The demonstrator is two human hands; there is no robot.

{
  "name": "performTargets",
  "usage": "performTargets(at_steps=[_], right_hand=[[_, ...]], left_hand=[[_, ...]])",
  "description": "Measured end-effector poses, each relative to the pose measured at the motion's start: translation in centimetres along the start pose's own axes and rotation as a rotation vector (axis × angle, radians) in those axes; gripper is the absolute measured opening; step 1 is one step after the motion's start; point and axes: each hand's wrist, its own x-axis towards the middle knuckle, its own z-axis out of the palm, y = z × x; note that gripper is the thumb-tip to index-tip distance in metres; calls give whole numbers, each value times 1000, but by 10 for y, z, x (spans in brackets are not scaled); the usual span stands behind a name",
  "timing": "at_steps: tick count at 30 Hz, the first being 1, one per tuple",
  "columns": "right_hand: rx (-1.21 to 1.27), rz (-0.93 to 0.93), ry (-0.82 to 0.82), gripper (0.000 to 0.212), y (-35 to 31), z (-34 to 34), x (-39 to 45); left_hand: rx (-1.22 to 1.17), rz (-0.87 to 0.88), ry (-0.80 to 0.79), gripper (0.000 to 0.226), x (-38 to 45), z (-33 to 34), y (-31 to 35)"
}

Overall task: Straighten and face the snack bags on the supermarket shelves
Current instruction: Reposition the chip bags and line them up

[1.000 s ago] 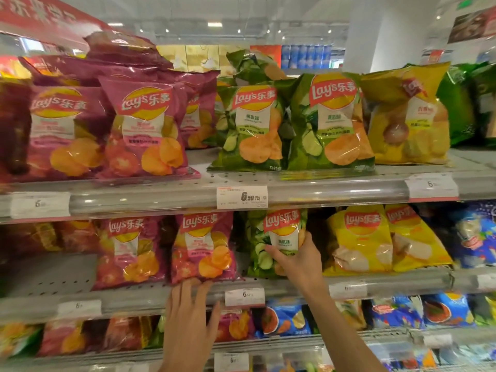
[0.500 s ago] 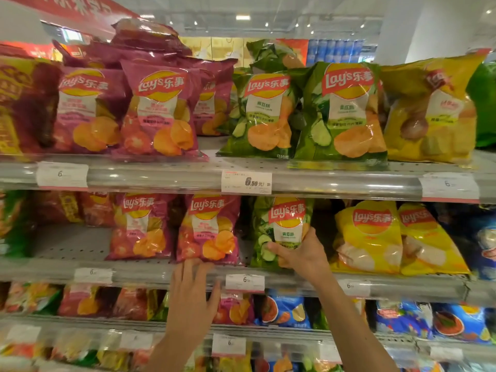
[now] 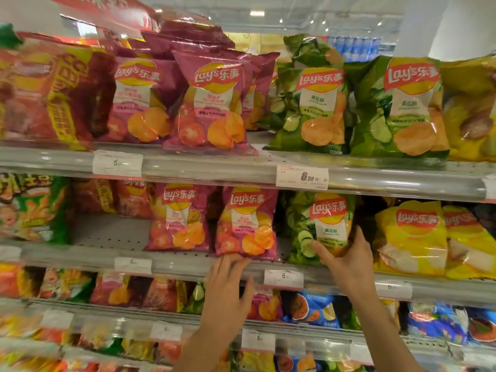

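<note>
A green cucumber chip bag [image 3: 320,226] stands upright on the middle shelf [image 3: 185,264], and my right hand [image 3: 346,261] grips its lower right corner. Left of it stands a pink tomato chip bag [image 3: 245,224]. My left hand [image 3: 226,294] rests with fingers spread at the shelf's front edge, fingertips touching the bottom of that pink bag. A second pink bag [image 3: 178,217] stands further left. Two yellow bags [image 3: 410,237] sit to the right of the green one.
The top shelf [image 3: 214,167] carries pink bags [image 3: 212,103], green bags [image 3: 314,103] and a yellow bag at the right edge. White price tags [image 3: 302,177] line the shelf fronts. Lower shelves hold mixed bags, among them a blue one [image 3: 311,310]. Bare shelf shows at middle left [image 3: 112,232].
The view has swung left and closer. My left hand has risen from below the shelf edge to the pink bag's bottom. My right hand stays on the green bag.
</note>
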Motion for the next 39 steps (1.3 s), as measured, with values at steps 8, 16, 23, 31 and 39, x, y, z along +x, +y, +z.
performTargets(at_steps=[8,16,23,31,39], right_hand=[[-20,-202,492,63,-46,46,-57],[16,-190,303,53,-95,99,-84],[13,-27,-38,111,-115,110,-62],[7,86,-214,161,-113,117,-29],[-1,150,-199,112,-107,125,-17]], left_hand=[[-203,51,54,21,4,-56,-52],[-233,-45,279,18,34,-105,-117],[-219,-256,225,59,67,-117,-133],[-425,-455,-61,106,102,-112,-138],[-618,-523,-83,78,119,-107,-142]])
